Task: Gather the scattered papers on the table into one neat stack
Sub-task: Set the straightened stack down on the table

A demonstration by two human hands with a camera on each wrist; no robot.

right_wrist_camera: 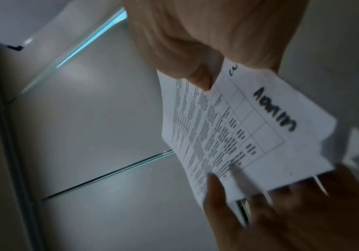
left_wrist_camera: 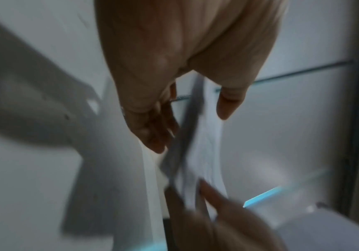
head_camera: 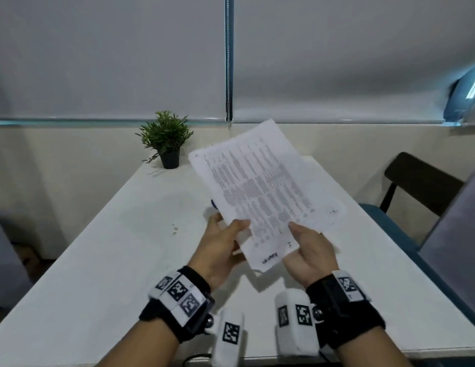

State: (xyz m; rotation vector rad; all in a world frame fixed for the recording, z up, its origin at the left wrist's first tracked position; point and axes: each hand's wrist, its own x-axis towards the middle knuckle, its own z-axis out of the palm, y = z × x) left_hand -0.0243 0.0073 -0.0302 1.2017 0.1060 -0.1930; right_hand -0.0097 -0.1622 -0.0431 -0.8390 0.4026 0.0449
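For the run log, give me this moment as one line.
papers: bundled, lifted off table | left hand: grips near-left edge | right hand: grips near-right edge | stack: not yet set down

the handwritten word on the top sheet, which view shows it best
The right wrist view: the handwritten word is large and dark on the papers. The head view shows it tiny and blurred. The left wrist view shows only sheet edges.

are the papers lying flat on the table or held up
Held up. Both hands, left and right, pinch the papers at their near edge, tilted above the table.
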